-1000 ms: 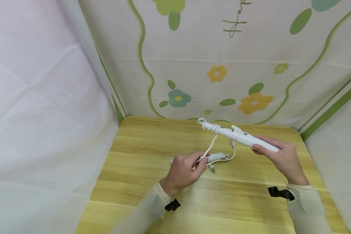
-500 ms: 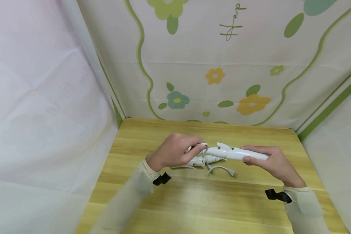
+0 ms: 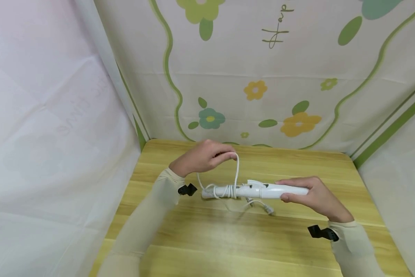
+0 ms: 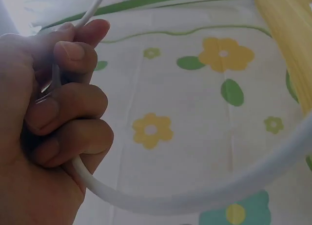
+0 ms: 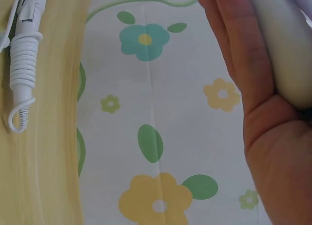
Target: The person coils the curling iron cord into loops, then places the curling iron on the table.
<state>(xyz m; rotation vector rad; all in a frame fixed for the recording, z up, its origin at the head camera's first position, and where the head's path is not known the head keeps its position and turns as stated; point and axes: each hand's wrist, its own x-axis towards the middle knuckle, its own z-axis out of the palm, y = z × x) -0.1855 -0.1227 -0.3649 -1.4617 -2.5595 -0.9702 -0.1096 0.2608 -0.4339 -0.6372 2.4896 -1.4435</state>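
My right hand [image 3: 312,196] grips a white curling iron [image 3: 274,191] by its thick end, holding it level over the table. Several turns of its white cord [image 3: 237,171] wrap the thinner left end. Above that end, my left hand [image 3: 207,156] pinches the cord between thumb and forefinger. In the left wrist view, the cord [image 4: 156,205] runs through curled fingers and loops off to the right. A second white curling iron [image 5: 24,59], its cord wound neatly round it, lies on the table; in the head view the held one mostly hides it.
A plug [image 3: 268,209] on a short length of cord lies on the wooden table [image 3: 228,246], just in front of the irons. Flower-printed cloth [image 3: 228,100] stands behind the table, with pale cloth walls at both sides.
The right hand has lowered the curling iron and turned it level. My left hand has moved from in front of it, past its thin end, up to the far side, drawing the cord around.
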